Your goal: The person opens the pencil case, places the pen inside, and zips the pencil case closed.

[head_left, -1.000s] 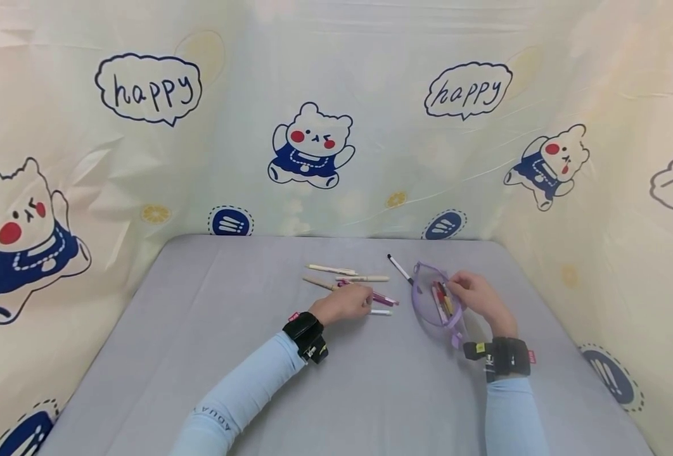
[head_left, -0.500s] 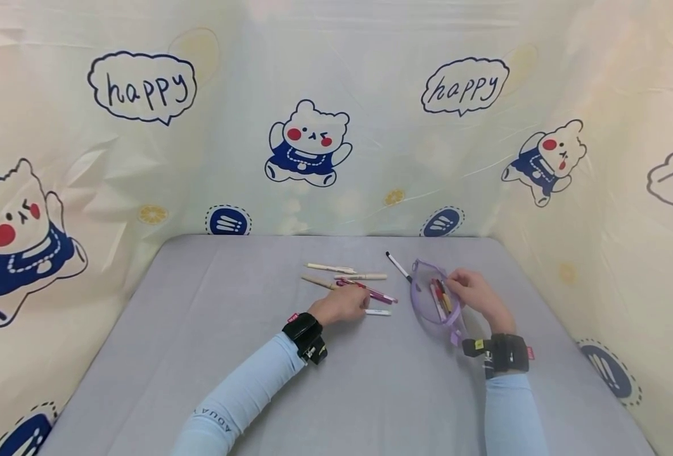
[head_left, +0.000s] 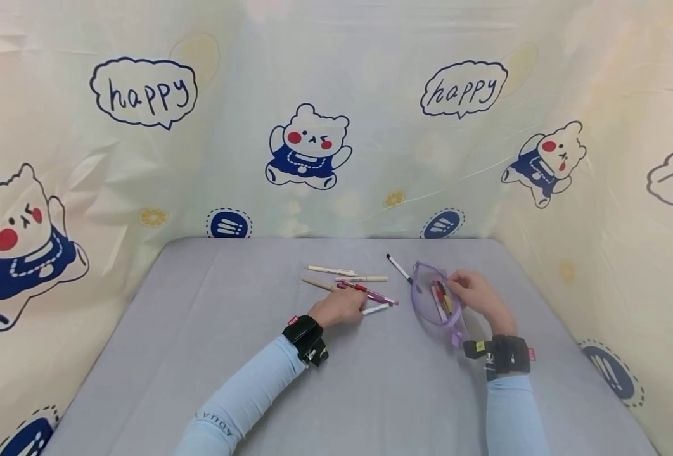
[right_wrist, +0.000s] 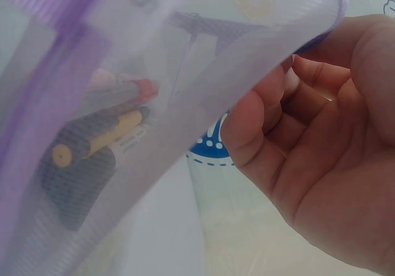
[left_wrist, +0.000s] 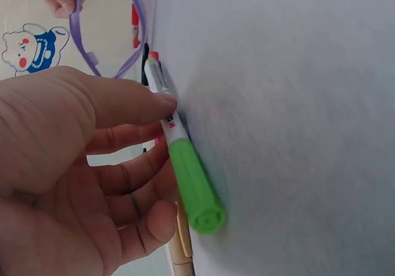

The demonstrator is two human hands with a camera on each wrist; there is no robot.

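My left hand (head_left: 342,306) pinches a green-and-white marker (left_wrist: 194,186) between thumb and fingers, low over the table; the marker's white end (head_left: 378,309) pokes out to the right in the head view. With my right hand (head_left: 479,294) I grip the edge of a purple translucent zip pouch (right_wrist: 37,115), whose mouth gapes toward the left hand. Several pens (head_left: 442,301) are inside the pouch, among them a yellow-and-black one (right_wrist: 117,131). Beyond the left hand lie a red pen (head_left: 365,289), a brown pen (head_left: 318,283) and a beige pen (head_left: 365,278).
A cream pen (head_left: 331,270) lies farthest back in the loose group. Left of the pouch, a white pen with black ends (head_left: 399,268) slants, its lower end against the pouch. The grey tabletop (head_left: 211,297) reaches back to a printed curtain (head_left: 382,139).
The marker's protruding end has swung away from me, from nearly level to slanted, toward the red and magenta pens. My left hand has shifted slightly left; the right hand and pouch stay put.
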